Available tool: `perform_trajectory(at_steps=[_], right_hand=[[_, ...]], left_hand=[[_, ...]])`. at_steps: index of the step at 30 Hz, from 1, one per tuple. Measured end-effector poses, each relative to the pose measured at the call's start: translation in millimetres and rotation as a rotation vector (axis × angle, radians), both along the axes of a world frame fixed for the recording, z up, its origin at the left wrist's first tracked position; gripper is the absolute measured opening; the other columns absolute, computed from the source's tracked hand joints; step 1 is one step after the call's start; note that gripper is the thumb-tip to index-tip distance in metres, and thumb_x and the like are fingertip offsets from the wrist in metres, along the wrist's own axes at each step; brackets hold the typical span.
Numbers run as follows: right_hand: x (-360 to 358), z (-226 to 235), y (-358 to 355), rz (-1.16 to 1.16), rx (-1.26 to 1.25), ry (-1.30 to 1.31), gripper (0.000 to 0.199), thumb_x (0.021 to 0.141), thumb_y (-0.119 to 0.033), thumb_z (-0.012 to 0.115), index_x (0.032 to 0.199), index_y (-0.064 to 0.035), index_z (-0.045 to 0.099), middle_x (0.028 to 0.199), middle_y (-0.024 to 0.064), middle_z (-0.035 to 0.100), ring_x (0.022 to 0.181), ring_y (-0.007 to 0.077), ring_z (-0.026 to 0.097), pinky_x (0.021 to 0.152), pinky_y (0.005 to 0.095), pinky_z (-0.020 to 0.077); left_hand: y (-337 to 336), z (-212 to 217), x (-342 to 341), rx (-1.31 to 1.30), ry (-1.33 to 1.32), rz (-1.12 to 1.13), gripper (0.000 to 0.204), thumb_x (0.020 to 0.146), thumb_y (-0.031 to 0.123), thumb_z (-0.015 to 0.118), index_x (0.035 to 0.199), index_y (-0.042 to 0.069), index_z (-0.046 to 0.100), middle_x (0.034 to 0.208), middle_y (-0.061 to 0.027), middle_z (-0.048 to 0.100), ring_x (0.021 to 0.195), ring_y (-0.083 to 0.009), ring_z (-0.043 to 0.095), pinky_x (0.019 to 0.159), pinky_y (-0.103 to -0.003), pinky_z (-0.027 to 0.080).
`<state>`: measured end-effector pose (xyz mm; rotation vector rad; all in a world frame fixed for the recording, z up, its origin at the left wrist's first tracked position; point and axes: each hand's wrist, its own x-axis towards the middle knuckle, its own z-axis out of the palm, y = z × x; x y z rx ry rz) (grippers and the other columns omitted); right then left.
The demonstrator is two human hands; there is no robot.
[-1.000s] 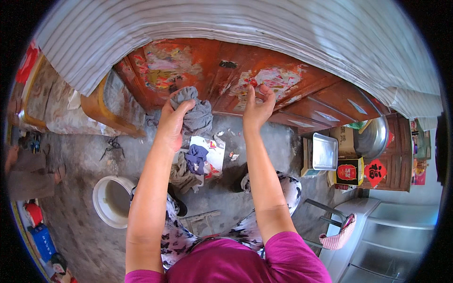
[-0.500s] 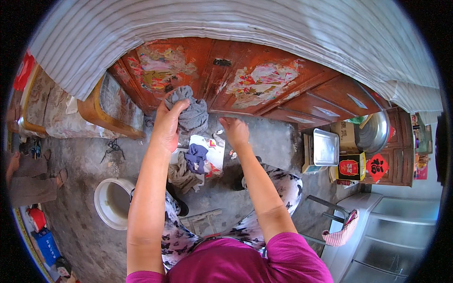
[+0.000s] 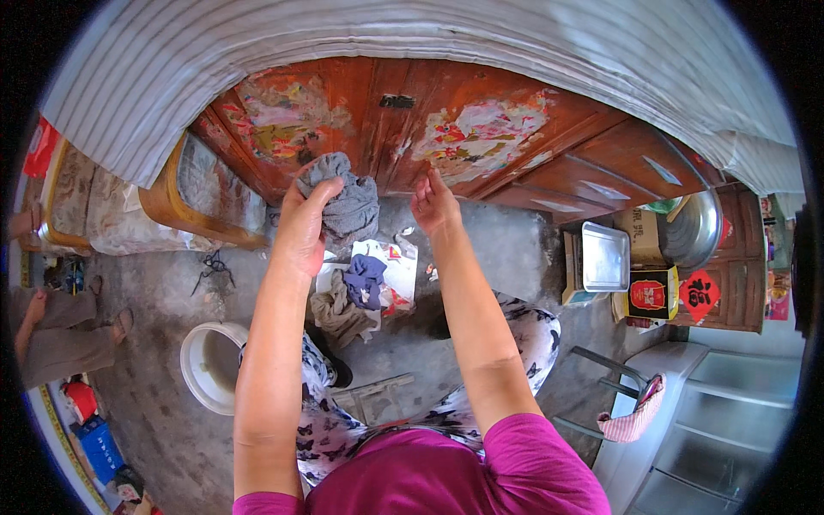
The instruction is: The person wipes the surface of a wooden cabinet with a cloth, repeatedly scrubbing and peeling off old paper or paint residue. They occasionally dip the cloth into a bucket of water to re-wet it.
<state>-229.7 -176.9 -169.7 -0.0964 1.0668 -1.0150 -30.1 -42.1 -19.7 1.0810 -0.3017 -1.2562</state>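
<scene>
Right hand (image 3: 435, 209) moved up, fingers curled, cannot tell if pinching; left hand (image 3: 304, 219) clasps grey cloth (image 3: 353, 211).

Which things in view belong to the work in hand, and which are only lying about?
Seemingly in the work:
gray cloth, held in the left hand
reddish cabinet, near the right hand

Seemingly just lying about:
metal tray
blue box
black-and-red box
</scene>
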Motion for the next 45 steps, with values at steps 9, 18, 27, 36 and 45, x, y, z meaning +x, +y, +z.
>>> perform_trajectory(at_steps=[9, 18, 27, 36, 45], right_hand=[[13, 19, -6, -0.122, 0.124, -0.283, 0.012, 0.090, -0.033, 0.072, 0.088, -0.0225, 0.068, 0.091, -0.0108, 0.069, 0.077, 0.0070, 0.061, 0.081, 0.0359, 0.0476], [19, 16, -16, -0.134, 0.188, -0.246, 0.013, 0.083, -0.029, 0.072, 0.081, -0.0219, 0.062, 0.083, -0.0101, 0.066, 0.073, 0.0091, 0.058, 0.081, 0.0364, 0.0463], [21, 11, -23, -0.080, 0.116, -0.124, 0.024, 0.081, -0.027, 0.066, 0.068, -0.0248, 0.047, 0.073, -0.0117, 0.059, 0.072, 0.0086, 0.055, 0.079, 0.0366, 0.0442], [27, 42, 11, -0.215, -0.146, -0.167, 0.017, 0.081, -0.029, 0.064, 0.072, -0.0244, 0.051, 0.079, -0.0085, 0.059, 0.071, 0.0097, 0.051, 0.078, 0.0345, 0.0419], [18, 15, 21, -0.146, -0.045, 0.114, 0.018, 0.092, -0.031, 0.072, 0.106, -0.0209, 0.068, 0.086, -0.0080, 0.062, 0.076, 0.0082, 0.057, 0.077, 0.0314, 0.0466]], left_hand=[[-2, -4, 1, 0.007, 0.017, -0.002, 0.049, 0.087, 0.009, 0.074, 0.132, 0.005, 0.058, 0.113, -0.0051, 0.068, 0.104, -0.0174, 0.066, 0.093, -0.034, 0.053], [-2, -3, -1, 0.001, 0.015, -0.011, 0.047, 0.087, 0.008, 0.074, 0.131, 0.004, 0.059, 0.116, -0.0057, 0.068, 0.106, -0.0178, 0.065, 0.094, -0.035, 0.053], [-1, 2, -2, 0.012, 0.019, -0.024, 0.047, 0.087, 0.009, 0.074, 0.131, 0.004, 0.058, 0.115, -0.0054, 0.068, 0.106, -0.0173, 0.065, 0.094, -0.034, 0.052], [1, 3, 3, 0.024, 0.018, -0.007, 0.046, 0.087, 0.009, 0.074, 0.130, 0.005, 0.059, 0.114, -0.0051, 0.068, 0.104, -0.0175, 0.066, 0.092, -0.034, 0.053], [0, -1, 1, 0.011, 0.001, 0.003, 0.047, 0.086, 0.008, 0.074, 0.130, 0.004, 0.059, 0.114, -0.0052, 0.068, 0.104, -0.0179, 0.066, 0.093, -0.034, 0.053]])
